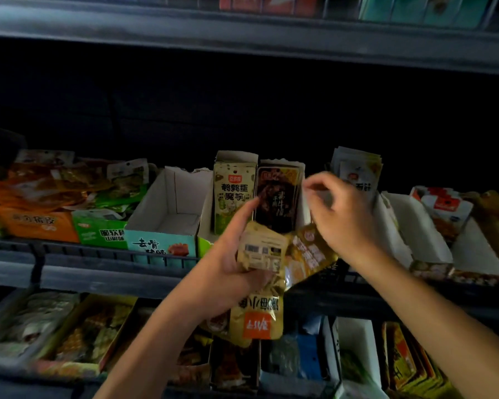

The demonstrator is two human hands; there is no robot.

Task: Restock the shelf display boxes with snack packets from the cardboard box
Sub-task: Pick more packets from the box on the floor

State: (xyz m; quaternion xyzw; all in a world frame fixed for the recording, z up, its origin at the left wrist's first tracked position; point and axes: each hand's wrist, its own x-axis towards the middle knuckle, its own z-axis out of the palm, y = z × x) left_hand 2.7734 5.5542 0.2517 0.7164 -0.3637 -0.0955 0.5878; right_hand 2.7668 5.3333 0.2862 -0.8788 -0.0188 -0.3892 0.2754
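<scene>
Two bare forearms reach up from the bottom edge toward a dim store shelf (113, 272). Her or his left hand (228, 263) grips a loose bunch of yellow snack packets (261, 283), thumb across the front and fingers curled behind, with the forefinger stretched upward so that its tip lies against the standing packs; one packet in the bunch hangs upside down below the palm, and another fans out to the right. Just above and to the right, the right hand (340, 214) hovers with its fingers bent and thumb and fingertips drawn together at the top edge of a white display box (304, 191) (whether it pinches a packet or only the card rim I cannot tell, as the spot is blurred). That box holds a dark brown packet (277, 194) standing upright, and touching it on the left a second narrow box holds an upright pale green packet (234, 194). Further left sits an empty teal-fronted display box (167, 214), then a green box (104, 228) and an orange box (41, 226), both heaped with packets. To the right, behind the right hand, a stack of white packets (357, 174) stands upright. Below, the lower shelf carries more boxes of assorted snacks.
</scene>
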